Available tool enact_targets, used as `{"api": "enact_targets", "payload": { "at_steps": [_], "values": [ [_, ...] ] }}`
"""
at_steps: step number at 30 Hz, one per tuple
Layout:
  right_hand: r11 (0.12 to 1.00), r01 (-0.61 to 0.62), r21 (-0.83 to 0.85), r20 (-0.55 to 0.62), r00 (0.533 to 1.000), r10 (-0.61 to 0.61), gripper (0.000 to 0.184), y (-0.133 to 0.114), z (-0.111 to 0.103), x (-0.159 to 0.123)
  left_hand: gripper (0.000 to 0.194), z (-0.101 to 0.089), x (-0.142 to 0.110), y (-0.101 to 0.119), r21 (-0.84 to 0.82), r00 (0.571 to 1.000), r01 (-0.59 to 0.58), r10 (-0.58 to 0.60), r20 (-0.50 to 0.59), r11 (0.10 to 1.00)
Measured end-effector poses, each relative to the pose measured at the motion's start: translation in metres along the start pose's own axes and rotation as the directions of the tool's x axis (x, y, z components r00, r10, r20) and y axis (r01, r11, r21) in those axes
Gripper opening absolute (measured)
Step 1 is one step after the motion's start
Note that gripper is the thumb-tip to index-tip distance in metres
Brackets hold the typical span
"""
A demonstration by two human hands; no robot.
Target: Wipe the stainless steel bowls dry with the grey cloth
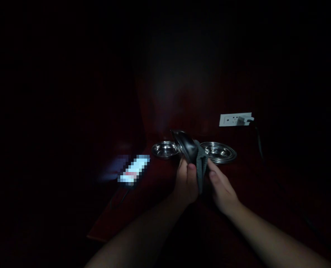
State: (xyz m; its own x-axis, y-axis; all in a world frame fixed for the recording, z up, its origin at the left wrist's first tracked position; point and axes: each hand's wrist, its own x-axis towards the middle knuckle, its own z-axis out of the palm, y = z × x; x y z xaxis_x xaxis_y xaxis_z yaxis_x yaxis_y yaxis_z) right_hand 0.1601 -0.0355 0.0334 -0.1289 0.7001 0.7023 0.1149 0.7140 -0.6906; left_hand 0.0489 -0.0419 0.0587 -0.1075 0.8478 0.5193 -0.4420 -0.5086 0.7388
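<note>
Darkness surrounds the dark-red tabletop in my head view. My left hand grips a tilted stainless-steel bowl; my right hand holds a grey cloth against it, before two steel dishes. Left of them, a phone's screen is pixelated, unreadable.

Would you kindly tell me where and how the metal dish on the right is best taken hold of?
I would pinch the right edge of its rim, coming from the right. The metal dish seems to lie open side up, and its broad rim shows plainly there, while the cloth and right hand block part of its left side from view.
</note>
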Motion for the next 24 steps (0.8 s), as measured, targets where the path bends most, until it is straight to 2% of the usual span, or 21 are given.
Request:
{"api": "enact_targets", "payload": {
  "at_steps": [3, 6, 9, 15, 17, 19, 20, 21, 22, 24],
  "values": [
    [0.992, 0.115, -0.052, -0.042, 0.992, -0.117, 0.04, -0.008, -0.003, 0.002, 0.032, 0.001, -0.002, 0.002, 0.105, 0.994, -0.045, 0.034, 0.108, 0.993],
    [0.979, 0.151, -0.136, -0.163, 0.971, -0.173, 0.033, -0.01, -0.003, 0.004, 0.029, 0.004, -0.006, 0.005, 0.157, 0.982, -0.072, 0.042, 0.182, 0.985],
    [0.958, 0.146, -0.246, -0.272, 0.939, -0.212, 0.042, -0.01, -0.003, 0.004, 0.027, 0.011, -0.011, 0.009, 0.188, 0.954, -0.089, 0.029, 0.297, 0.978],
    [0.928, 0.17, -0.331, -0.248, 0.934, -0.259, 0.049, -0.012, -0.007, 0.008, 0.01, 0.013, -0.014, 0.013, 0.108, 0.924, -0.049, 0.004, 0.382, 0.993],
    [0.936, 0.183, -0.301, -0.239, 0.936, -0.259, 0.047, -0.012, -0.01, 0.011, 0.013, 0.008, -0.014, 0.01, 0.138, 0.922, -0.055, -0.003, 0.386, 0.989],
    [0.957, 0.178, -0.229, -0.253, 0.938, -0.235, 0.045, -0.01, -0.012, 0.014, 0.024, 0.001, -0.014, 0.003, 0.252, 0.914, -0.142, 0.029, 0.405, 0.957],
    [0.969, 0.167, -0.182, -0.266, 0.94, -0.212, 0.045, -0.008, -0.014, 0.016, 0.03, -0.003, -0.014, 0.0, 0.332, 0.896, -0.231, 0.067, 0.439, 0.914],
    [0.981, 0.148, -0.128, -0.284, 0.942, -0.179, 0.045, -0.005, -0.015, 0.017, 0.036, -0.006, -0.014, -0.003, 0.377, 0.863, -0.356, 0.146, 0.484, 0.855],
    [0.99, 0.123, -0.068, -0.304, 0.943, -0.138, 0.045, -0.003, -0.016, 0.019, 0.039, -0.008, -0.014, -0.006, 0.415, 0.834, -0.431, 0.178, 0.522, 0.801],
    [0.996, 0.053, 0.073, -0.352, 0.936, -0.024, 0.044, 0.004, -0.018, 0.021, 0.042, -0.01, -0.014, -0.008, 0.425, 0.781, -0.516, 0.204, 0.59, 0.744]
  ]
}}
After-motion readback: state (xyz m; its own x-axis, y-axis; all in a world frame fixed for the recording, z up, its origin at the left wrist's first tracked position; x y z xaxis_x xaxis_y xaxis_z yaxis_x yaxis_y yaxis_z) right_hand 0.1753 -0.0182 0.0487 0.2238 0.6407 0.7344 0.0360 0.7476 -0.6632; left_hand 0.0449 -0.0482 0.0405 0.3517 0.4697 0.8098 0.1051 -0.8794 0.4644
